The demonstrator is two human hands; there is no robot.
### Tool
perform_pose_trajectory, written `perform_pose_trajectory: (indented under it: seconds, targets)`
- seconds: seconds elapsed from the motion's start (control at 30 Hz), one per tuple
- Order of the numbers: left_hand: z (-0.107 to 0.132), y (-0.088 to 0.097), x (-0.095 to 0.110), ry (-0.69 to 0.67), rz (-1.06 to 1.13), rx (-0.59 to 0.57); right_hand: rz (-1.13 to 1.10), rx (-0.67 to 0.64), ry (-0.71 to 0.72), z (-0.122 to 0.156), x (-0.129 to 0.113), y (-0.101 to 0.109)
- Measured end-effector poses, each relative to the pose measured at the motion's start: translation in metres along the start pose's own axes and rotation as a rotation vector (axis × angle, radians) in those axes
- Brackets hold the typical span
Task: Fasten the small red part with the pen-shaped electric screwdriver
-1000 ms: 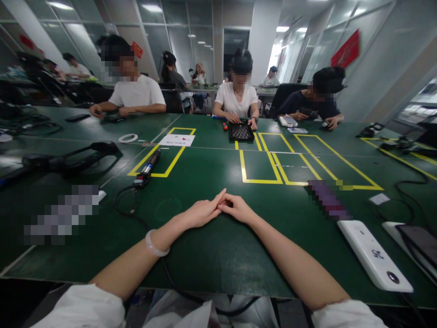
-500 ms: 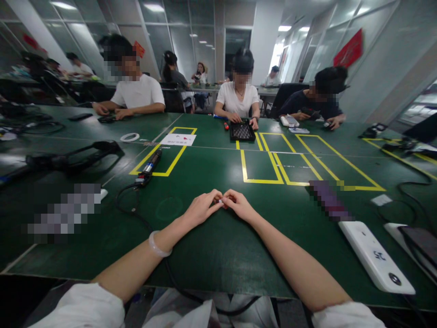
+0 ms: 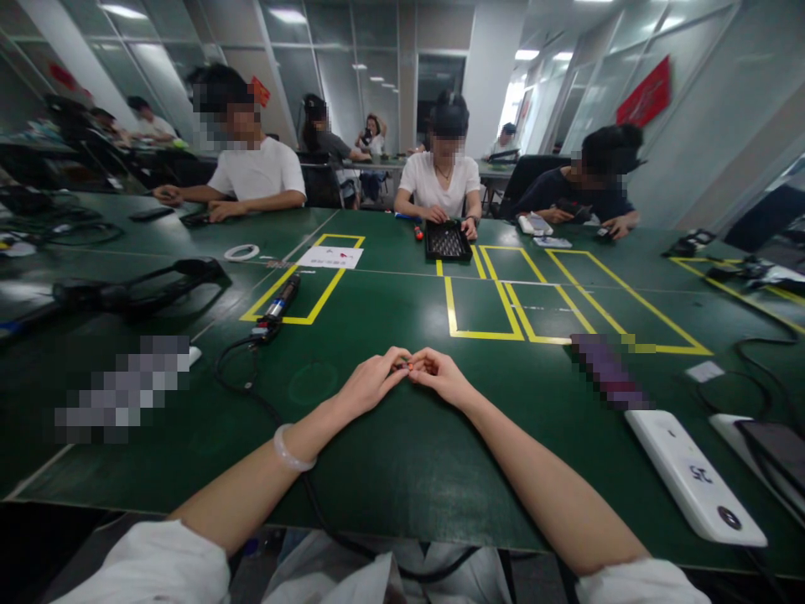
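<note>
Just above the green table's near half, my left hand (image 3: 373, 379) and my right hand (image 3: 445, 377) meet fingertip to fingertip. Between them they pinch a tiny reddish-orange piece (image 3: 411, 366), mostly covered by the fingers and too small to name. Both sets of fingers are curled closed around it. A pale bangle circles my left wrist. To the left of my hands lies a black cylindrical tool with a cable (image 3: 277, 309).
Yellow tape outlines (image 3: 484, 335) mark the green table (image 3: 377, 294). A white power bank (image 3: 695, 476) lies at right, with a blurred phone-like object beside it. A white paper (image 3: 332, 257) lies ahead. Across the table, a person handles a black tray (image 3: 448, 241); other people sit on either side.
My fingers have shifted slightly around the small piece, and more of its orange colour shows. My arms stay in place. A person across at left has moved a hand a little outward.
</note>
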State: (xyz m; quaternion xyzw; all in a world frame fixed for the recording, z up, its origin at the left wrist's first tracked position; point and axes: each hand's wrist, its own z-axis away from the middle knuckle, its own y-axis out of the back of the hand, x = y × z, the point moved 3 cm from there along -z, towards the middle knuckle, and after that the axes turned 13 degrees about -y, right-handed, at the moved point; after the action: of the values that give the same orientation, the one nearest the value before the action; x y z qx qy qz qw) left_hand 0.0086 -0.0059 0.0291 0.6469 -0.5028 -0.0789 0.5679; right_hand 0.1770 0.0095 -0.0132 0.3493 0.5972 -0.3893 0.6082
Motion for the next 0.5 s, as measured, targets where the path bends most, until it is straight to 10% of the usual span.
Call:
perform_pose_trajectory:
  seconds: [0.5]
  targets:
    - [0.001,-0.0005,-0.0024,-0.006,-0.006,-0.01,0.029,0.015,-0.027,0.0005,-0.003,-0.0002]
